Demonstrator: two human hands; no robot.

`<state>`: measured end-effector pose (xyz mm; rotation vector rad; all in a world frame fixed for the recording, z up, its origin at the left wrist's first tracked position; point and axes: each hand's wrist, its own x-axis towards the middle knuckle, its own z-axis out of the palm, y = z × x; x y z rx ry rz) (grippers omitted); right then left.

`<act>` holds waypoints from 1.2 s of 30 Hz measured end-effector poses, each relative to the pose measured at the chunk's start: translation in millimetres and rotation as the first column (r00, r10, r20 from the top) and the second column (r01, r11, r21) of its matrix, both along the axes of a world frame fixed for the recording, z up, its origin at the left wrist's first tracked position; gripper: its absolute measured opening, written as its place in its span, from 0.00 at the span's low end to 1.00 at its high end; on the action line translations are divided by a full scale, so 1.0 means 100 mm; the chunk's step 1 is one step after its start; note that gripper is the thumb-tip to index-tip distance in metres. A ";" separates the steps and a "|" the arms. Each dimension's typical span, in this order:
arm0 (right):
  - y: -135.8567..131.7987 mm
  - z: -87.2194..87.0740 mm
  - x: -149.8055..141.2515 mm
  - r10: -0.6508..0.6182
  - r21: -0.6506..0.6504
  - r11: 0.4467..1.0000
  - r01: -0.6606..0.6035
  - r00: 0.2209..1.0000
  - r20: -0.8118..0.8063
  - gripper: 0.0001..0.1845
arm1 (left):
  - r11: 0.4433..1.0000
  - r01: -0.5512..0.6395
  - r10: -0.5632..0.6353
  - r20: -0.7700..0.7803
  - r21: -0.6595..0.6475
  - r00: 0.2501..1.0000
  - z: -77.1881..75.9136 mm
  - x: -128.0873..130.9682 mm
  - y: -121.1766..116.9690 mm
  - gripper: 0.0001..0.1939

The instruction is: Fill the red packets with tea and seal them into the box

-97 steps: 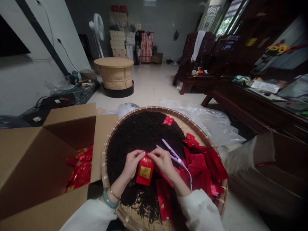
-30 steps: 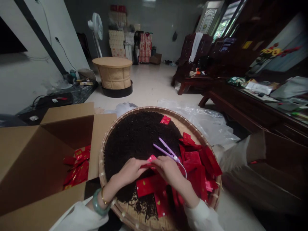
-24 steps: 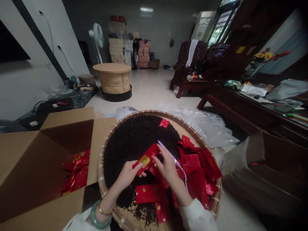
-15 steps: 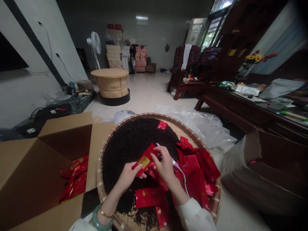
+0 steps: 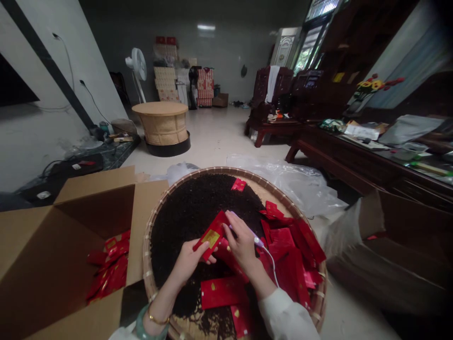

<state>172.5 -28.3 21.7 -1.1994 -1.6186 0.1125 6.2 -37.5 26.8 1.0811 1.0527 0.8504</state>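
Observation:
My left hand (image 5: 193, 259) pinches a red packet (image 5: 214, 235) with a gold label, thumb on its face. At the packet's upper right end is my right hand (image 5: 241, 240), its fingers closed around a slim purple corded tool (image 5: 258, 241); most of the tool is hidden by the hand. A white cord (image 5: 274, 267) trails from it. Beneath both hands, a round woven bamboo tray (image 5: 146, 245) holds dark loose tea leaves (image 5: 184, 212). Several red packets (image 5: 283, 250) are heaped on its right side, and a flat red packet (image 5: 222, 292) lies near the front.
An open cardboard box (image 5: 38, 241) with red packets inside stands left of the tray. Another open box (image 5: 399, 241) stands on the right. Clear plastic sheeting (image 5: 293, 182) lies beyond the tray. Farther off are a round wooden-topped stand (image 5: 161, 123) and a dark wooden table (image 5: 347, 156).
The right hand's fingers have come closer together and flattened over the packet's upper end. My left hand keeps its hold on the packet. The view has shifted slightly.

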 end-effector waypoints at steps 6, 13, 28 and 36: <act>0.02 0.14 0.06 -0.130 -0.043 0.991 0.130 0.991 0.015 0.08 | 0.994 0.053 -0.045 -0.097 0.092 0.994 -0.03 -0.01 0.00 0.24; -0.05 0.22 0.10 0.096 0.006 0.995 -0.099 0.978 0.186 0.11 | 0.998 0.036 -0.030 -0.117 0.055 0.993 -0.07 0.00 0.00 0.25; -0.32 0.19 0.08 0.366 -0.191 0.923 -0.334 0.914 0.174 0.13 | 0.950 0.307 -0.307 -0.013 0.055 0.952 0.16 0.02 0.12 0.26; -0.24 0.08 -0.04 0.267 -0.070 0.963 -0.260 0.958 0.106 0.10 | 0.969 0.244 -0.245 0.003 0.035 0.970 0.11 0.03 0.23 0.24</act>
